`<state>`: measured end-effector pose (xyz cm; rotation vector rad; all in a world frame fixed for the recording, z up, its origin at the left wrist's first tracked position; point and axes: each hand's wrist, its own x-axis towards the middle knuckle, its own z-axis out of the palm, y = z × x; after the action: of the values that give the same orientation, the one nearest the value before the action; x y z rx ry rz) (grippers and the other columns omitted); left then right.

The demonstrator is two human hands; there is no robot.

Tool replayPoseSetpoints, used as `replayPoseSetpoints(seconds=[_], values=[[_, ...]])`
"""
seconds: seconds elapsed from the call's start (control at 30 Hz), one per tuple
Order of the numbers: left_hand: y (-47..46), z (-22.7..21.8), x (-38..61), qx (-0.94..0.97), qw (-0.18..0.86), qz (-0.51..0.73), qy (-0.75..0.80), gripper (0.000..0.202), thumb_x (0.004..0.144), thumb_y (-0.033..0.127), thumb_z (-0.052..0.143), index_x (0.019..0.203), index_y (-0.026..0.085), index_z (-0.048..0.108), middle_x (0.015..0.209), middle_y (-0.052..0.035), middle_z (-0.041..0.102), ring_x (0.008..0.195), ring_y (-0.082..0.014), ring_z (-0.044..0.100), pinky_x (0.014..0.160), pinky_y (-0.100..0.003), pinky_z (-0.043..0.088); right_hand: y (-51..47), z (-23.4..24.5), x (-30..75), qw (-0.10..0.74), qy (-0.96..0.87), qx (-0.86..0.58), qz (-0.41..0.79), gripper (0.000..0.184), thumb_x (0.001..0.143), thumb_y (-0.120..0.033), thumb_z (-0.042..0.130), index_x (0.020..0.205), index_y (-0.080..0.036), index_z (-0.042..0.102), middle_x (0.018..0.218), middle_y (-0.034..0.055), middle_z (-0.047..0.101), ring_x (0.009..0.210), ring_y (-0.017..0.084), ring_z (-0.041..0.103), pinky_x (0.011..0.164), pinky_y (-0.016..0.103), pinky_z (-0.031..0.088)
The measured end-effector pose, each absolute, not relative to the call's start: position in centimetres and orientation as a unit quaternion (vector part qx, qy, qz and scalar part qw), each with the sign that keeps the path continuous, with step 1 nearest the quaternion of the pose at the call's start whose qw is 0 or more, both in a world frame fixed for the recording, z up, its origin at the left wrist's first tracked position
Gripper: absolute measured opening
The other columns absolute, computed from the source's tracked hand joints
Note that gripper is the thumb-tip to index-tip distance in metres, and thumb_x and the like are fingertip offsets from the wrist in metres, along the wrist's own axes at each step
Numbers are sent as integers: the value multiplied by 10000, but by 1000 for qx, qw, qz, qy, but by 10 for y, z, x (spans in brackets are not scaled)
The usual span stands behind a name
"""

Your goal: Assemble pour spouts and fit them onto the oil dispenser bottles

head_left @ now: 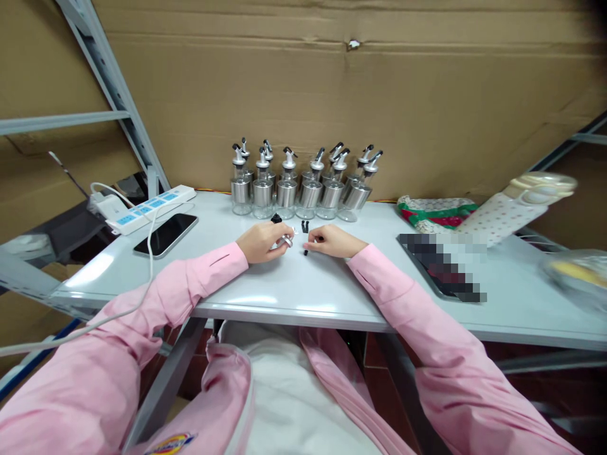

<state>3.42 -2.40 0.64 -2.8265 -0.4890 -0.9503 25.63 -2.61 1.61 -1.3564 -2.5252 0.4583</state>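
My left hand (262, 242) is closed around a small silver pourer top (287, 241), which pokes out past the fingertips. Facing it across a short gap, my right hand (332, 241) pinches a small black piece (306, 252) low over the table. Just beyond the hands lie a pair of small black lever-like parts (305, 225) and a black stopper-like part (275, 218). A tiny clear or white piece (296, 231) is near the left fingertips, too small to make out. Behind them stand several glass and steel oil bottles (286, 193) with silver and black pourer tops.
On the left of the white table (275, 287) are a phone (165, 234) and a power strip (152, 208); a white cable crosses my left sleeve. To the right lie a dark tablet-like device (427, 259), a patterned cloth (436, 213) and a tilted dotted tumbler (502, 212). Cardboard (303, 95) backs the table.
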Motion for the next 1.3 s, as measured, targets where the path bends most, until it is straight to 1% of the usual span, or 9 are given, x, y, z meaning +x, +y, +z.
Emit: replayPoseSetpoints(seconds=[0.1, 0.5, 0.67, 0.77, 0.83, 0.93, 1.03, 1.23, 1.3], values=[[-24, 6, 35, -934, 64, -317, -156, 153, 790, 182, 426, 933, 156, 476, 748, -16, 597, 631, -106, 558, 645, -221, 422, -26, 14, 255, 104, -866, -465, 155, 264, 768, -338, 523, 632, -126, 605, 530, -10, 502, 504, 81, 371, 544, 215, 282], [-23, 4, 34, -937, 60, -304, -161, 165, 800, 182, 420, 950, 156, 484, 777, -22, 609, 644, -107, 559, 655, -223, 422, -22, 8, 257, 99, -868, -468, 131, 228, 792, -291, 509, 659, -132, 605, 562, -1, 531, 524, 84, 399, 554, 211, 283], [-24, 5, 34, -935, 66, -313, -153, 171, 798, 175, 427, 956, 151, 486, 769, -20, 608, 636, -105, 556, 652, -221, 423, -21, 7, 258, 107, -871, -466, 113, 215, 789, -282, 505, 669, -136, 606, 556, 0, 529, 505, 82, 377, 546, 212, 279], [-25, 6, 35, -935, 68, -309, -157, 163, 801, 179, 420, 946, 155, 491, 753, -16, 609, 635, -107, 559, 643, -219, 423, -22, 9, 257, 125, -867, -468, 115, 276, 827, -276, 438, 648, -131, 588, 553, 4, 523, 507, 80, 380, 548, 212, 281], [-25, 7, 35, -935, 70, -310, -159, 153, 800, 182, 421, 933, 157, 494, 746, -13, 610, 623, -107, 555, 635, -219, 423, -24, 11, 256, 137, -865, -468, 121, 320, 841, -313, 417, 636, -129, 579, 553, 4, 518, 508, 79, 382, 546, 211, 281], [-25, 7, 35, -935, 72, -311, -155, 142, 795, 179, 432, 921, 158, 495, 743, -11, 610, 616, -106, 553, 625, -217, 421, -25, 12, 255, 140, -865, -465, 128, 297, 795, -381, 499, 668, -130, 593, 549, -7, 506, 505, 77, 390, 537, 207, 281], [-25, 7, 35, -936, 71, -310, -153, 150, 798, 175, 429, 933, 157, 491, 756, -16, 612, 639, -106, 566, 632, -216, 422, -24, 10, 256, 135, -869, -461, 122, 235, 753, -356, 559, 696, -134, 607, 548, -14, 499, 499, 75, 385, 533, 206, 278], [-25, 6, 35, -933, 73, -323, -144, 161, 799, 172, 423, 946, 156, 484, 780, -24, 615, 667, -109, 577, 648, -221, 426, -23, 12, 258, 128, -863, -473, 124, 187, 726, -324, 576, 678, -143, 579, 533, -29, 451, 500, 75, 363, 541, 210, 271], [-25, 6, 35, -933, 69, -323, -147, 143, 792, 174, 425, 922, 159, 482, 761, -18, 611, 651, -108, 570, 643, -219, 426, -26, 15, 257, 149, -859, -472, 131, 179, 730, -321, 552, 683, -148, 552, 533, -35, 430, 501, 78, 354, 539, 213, 269]])
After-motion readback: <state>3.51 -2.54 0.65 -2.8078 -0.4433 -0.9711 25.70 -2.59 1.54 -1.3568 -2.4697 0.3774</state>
